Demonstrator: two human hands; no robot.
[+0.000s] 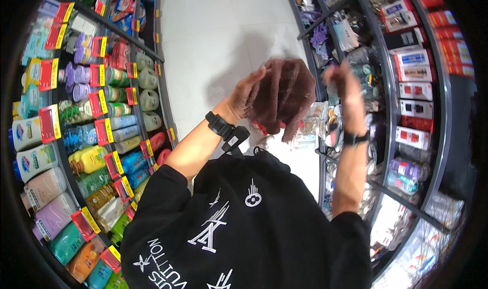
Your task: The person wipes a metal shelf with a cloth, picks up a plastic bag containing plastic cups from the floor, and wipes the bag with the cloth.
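A brown plush cloth (282,94), folded and draped, hangs in front of me above the aisle floor. My left hand (246,94) grips its left side, the thumb lying over the top edge and the other fingers hidden behind or under the fabric. To the right of the cloth, apart from it, my right hand (345,83) is raised and blurred by motion near the right-hand shelves. A small dark reddish spot shows at its fingertips, too blurred to tell whether it is something held. Wrist straps sit on both forearms, the left one with a black device (234,136).
Shelves on the left hold bottles (38,161) and jars behind red and yellow price tags (49,123). On the right stand racks with boxed goods (415,94) and plastic-wrapped items (331,125). Between them runs a white tiled floor (198,33).
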